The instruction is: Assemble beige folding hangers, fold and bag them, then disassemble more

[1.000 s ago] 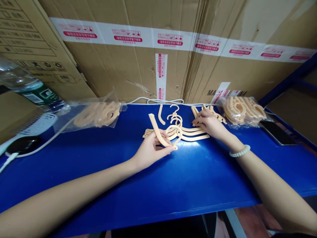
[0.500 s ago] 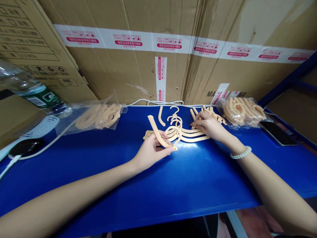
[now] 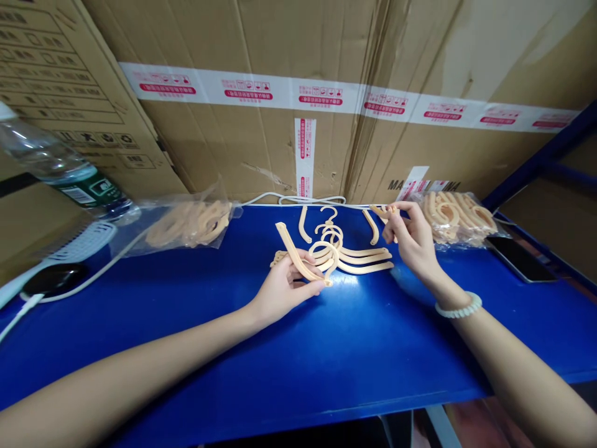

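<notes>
My left hand (image 3: 282, 286) is closed on a partly assembled hanger (image 3: 290, 244), cream plastic with one arm slanting up to the left and a round hook to its right. Raised at the right, my right hand (image 3: 413, 242) pinches a loose hanger arm (image 3: 377, 212), mostly hidden by the fingers. Between the hands lie several cream hangers (image 3: 366, 269) stacked on the blue table (image 3: 298, 367), their hooks toward the back. Behind them are two single hanger arms, a left one (image 3: 303, 227) and a right one (image 3: 371, 228).
A clear bag of hanger parts (image 3: 186, 225) lies at the left, another bag (image 3: 459, 218) at the right beside a phone (image 3: 522, 258). A water bottle (image 3: 69, 177), a black device (image 3: 53, 280) and a white cable (image 3: 109, 258) are at the left. Cardboard boxes (image 3: 261, 143) stand behind.
My right hand has lifted from the tabletop and drawn slightly right, with a hanger arm between its fingers. My left hand keeps the partly assembled hanger in nearly the same place.
</notes>
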`<state>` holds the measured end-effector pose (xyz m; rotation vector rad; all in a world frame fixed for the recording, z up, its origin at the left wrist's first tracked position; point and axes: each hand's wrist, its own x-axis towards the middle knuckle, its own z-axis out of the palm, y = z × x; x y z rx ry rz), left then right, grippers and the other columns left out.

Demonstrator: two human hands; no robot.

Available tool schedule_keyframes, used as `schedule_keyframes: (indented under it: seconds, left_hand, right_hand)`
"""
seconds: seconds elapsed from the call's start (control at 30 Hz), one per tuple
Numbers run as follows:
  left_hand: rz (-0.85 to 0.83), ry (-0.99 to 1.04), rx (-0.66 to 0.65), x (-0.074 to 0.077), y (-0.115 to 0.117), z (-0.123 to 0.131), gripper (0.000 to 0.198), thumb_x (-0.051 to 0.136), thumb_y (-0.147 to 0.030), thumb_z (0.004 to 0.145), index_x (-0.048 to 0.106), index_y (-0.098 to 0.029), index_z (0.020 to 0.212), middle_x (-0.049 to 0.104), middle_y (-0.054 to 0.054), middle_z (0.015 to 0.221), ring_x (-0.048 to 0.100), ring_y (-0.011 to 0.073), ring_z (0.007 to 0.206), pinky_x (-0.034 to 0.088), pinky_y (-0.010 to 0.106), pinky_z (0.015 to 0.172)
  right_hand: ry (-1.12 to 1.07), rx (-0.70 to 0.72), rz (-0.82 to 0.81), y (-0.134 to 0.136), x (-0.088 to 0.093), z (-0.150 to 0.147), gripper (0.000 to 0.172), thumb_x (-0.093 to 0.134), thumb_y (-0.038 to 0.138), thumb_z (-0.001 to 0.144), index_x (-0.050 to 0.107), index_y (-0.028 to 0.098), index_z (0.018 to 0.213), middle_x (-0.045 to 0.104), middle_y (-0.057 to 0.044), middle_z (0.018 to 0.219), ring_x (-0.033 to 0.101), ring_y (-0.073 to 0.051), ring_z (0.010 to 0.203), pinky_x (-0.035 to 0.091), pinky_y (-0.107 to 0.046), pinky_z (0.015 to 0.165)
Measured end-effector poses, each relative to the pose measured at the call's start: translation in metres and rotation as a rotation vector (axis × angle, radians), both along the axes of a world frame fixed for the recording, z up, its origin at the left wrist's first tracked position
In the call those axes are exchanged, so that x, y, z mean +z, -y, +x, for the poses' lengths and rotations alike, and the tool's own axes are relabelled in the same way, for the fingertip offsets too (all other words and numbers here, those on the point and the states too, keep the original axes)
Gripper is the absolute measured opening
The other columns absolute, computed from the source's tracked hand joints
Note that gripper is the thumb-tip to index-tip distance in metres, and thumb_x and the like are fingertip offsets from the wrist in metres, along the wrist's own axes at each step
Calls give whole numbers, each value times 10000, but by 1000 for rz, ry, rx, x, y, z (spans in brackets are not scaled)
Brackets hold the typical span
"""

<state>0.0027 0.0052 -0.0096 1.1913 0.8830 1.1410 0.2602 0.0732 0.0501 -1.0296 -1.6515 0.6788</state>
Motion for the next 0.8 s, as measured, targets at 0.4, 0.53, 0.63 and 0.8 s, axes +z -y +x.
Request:
schedule_keyframes:
  seconds: [0.4, 0.53, 0.63, 0.8]
  left_hand:
    - [9, 49, -8, -1, -2, 1, 533, 870, -231, 681, 471, -193, 1034, 715, 23, 856, 734, 204, 794, 591, 305, 685]
    - [19, 79, -40, 2, -2, 1, 533, 841, -225, 726, 435, -203, 1071, 706, 32, 894, 711, 191, 808, 588, 284, 653]
    - [50, 85, -61, 2, -1, 1, 512, 810, -215, 760, 416, -209, 1088, 689, 33, 909, 693, 188, 862, 584, 261, 648]
    - [107, 68, -130, -4, 0, 0, 501, 763, -209, 811, 382, -223, 1136, 676, 22, 919, 673, 159, 827, 571, 265, 676]
  right_hand:
    - [-617, 199, -668, 37, -18, -33, 333, 893, 311, 691, 670, 227, 923, 730, -5, 842, 620, -105, 694, 502, -257, 673]
    - [-640, 266, -723, 47, -20, -40, 409, 910, 297, 671, 688, 238, 1009, 724, 2, 812, 641, -127, 786, 488, -245, 690]
    - [-576, 325, -682, 54, -23, -48, 288, 905, 306, 673, 730, 212, 881, 728, -17, 856, 618, -120, 776, 467, -231, 653]
    - [-399, 336, -639, 58, -31, -52, 275, 888, 333, 694, 752, 208, 898, 740, -9, 833, 638, -129, 718, 512, -278, 714]
